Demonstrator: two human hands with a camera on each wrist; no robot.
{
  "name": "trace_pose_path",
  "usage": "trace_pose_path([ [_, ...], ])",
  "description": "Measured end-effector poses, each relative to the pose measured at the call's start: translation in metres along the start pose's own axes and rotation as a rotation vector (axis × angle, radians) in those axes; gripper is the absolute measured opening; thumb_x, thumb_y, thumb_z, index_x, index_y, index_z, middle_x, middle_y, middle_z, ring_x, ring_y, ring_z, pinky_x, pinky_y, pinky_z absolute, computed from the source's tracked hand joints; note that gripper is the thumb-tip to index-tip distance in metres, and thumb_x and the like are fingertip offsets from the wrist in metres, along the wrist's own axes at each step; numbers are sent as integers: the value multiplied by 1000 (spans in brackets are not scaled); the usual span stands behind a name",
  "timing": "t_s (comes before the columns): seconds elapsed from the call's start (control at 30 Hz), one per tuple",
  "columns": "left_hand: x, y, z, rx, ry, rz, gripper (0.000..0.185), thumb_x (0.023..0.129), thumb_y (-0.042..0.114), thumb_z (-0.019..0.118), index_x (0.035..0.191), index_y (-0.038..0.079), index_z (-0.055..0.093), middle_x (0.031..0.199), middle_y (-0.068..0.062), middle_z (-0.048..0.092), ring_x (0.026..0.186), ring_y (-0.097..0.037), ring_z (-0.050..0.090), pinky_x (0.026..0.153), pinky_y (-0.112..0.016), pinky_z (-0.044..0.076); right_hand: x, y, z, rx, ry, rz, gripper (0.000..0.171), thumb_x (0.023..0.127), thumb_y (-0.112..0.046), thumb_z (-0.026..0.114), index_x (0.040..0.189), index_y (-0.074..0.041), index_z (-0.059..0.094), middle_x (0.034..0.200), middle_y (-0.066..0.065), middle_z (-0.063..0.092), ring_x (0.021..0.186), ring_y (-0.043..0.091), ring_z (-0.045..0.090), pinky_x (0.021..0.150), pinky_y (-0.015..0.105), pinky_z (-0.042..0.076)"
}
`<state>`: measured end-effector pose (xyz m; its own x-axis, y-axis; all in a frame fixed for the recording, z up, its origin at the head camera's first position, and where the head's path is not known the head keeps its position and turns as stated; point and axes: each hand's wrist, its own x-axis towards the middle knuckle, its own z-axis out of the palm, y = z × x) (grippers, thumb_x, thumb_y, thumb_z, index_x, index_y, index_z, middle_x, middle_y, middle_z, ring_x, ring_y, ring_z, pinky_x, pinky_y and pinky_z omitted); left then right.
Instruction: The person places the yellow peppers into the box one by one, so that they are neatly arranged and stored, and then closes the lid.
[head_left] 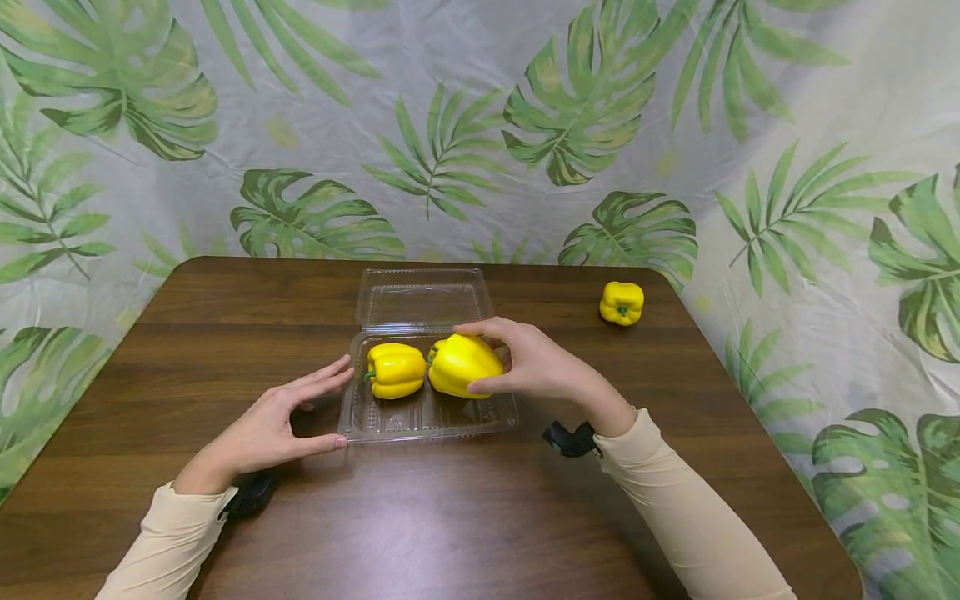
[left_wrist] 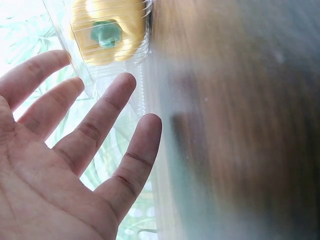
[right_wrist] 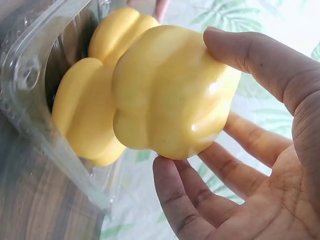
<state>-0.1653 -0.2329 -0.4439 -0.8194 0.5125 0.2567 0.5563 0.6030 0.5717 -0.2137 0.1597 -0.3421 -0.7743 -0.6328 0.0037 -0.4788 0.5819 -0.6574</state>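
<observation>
A clear plastic clamshell container lies open on the brown table, its lid folded back. One yellow bell pepper lies in its left half. My right hand grips a second yellow pepper between thumb and fingers, low over the container's right half. In the right wrist view that held pepper is against the other pepper at the container wall. My left hand is spread open at the container's left edge, fingertips at the plastic.
A third yellow pepper stands alone near the table's far right corner. A leaf-patterned cloth hangs behind and drapes around the table. Bare wood lies in front of the container and to its left.
</observation>
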Motion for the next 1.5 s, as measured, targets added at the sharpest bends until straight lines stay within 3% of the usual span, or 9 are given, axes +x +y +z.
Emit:
trace_pose_path([
  [0.63,0,-2,-2,-8,2,7,86,87,41,91,159,15,54,172,-6,43,143,-25,58,96,-42,62,21,-28,14,-108,-102,-79,76,89,-25,90,157,-17,56,153,7,60,134,25,60,104,41,57],
  [0.93,0,-3,-2,-7,4,8,85,86,41,92,159,15,55,172,-6,44,144,-19,57,95,-41,62,31,-38,23,-149,-162,-138,76,89,-24,90,156,-14,57,153,9,61,132,24,61,107,36,54],
  [1.17,0,-2,-2,-9,1,9,85,87,41,91,159,14,55,172,-7,44,142,-24,60,96,-40,62,41,-43,31,-190,-214,-152,75,88,-25,91,155,-12,58,152,10,61,135,25,60,114,39,51],
  [1.5,0,-1,-3,-3,-4,17,85,87,41,91,159,13,54,172,-9,44,140,-27,62,95,-41,62,50,-49,39,-248,-266,-138,77,88,-27,91,156,-16,58,148,8,62,128,23,60,113,37,50],
])
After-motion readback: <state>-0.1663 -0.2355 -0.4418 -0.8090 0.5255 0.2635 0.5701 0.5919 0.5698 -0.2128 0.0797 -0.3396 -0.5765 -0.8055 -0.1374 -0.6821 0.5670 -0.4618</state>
